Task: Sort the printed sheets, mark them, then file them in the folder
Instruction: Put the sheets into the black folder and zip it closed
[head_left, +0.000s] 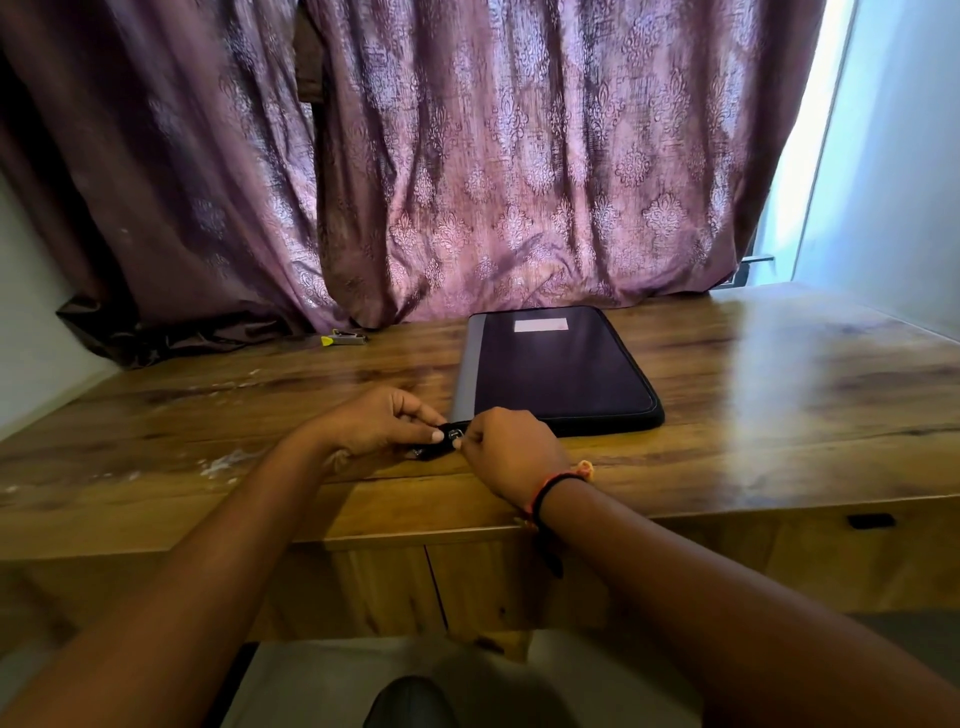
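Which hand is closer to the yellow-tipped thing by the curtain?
Left. The left hand is just this side of the yellow-tipped thing; the right hand is farther right, by the folder.

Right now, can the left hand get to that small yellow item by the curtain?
Probably yes: only bare table lies between the left hand and the yellow item, but it pinches the black tab at the corner of the folder and must let go first.

You've got a glossy wooden table (727, 415), whitish smears on its left side. Purple damask curtain (519, 156) hangs behind the table, hem bunched on its far edge. Black slot (871, 520) in the table's front face, right.
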